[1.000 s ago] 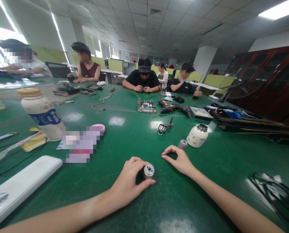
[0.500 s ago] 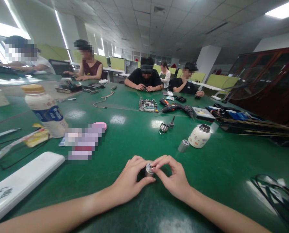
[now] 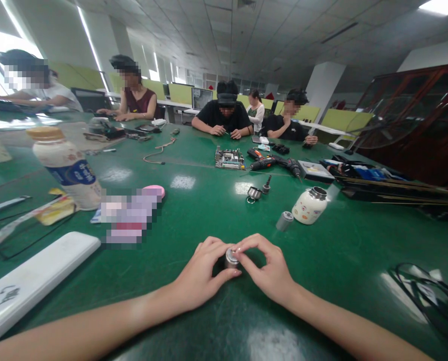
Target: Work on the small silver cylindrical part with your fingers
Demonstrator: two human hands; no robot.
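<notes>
On the green tabletop, a short silver metal cylinder (image 3: 232, 257) stands upright, its round flat top facing up. My left hand (image 3: 203, 273) is closed around its left side, the thumb in front and the fingers behind. Thumb and index fingertip of my right hand (image 3: 271, 268) are pinched together at the right edge of the cylinder's top. Whatever sits between those fingertips is hidden or too small to name. A similar silver cylinder (image 3: 285, 220) stands beyond my right hand, beside a cream-coloured jar-shaped bottle (image 3: 309, 206) with small printed pictures and an open metal mouth.
Farther ahead lie a metal cup-like part with a ring (image 3: 254, 194), a circuit board (image 3: 229, 158) and power drills (image 3: 274, 163). To the left are a long white box (image 3: 39, 286) and a drink bottle (image 3: 67, 170). Cables (image 3: 427, 296) lie right. Several people sit around the table.
The view has tilted slightly, so most things sit a little higher. Both hands stay at the silver cylinder, with the right fingertips shifted slightly over its top.
</notes>
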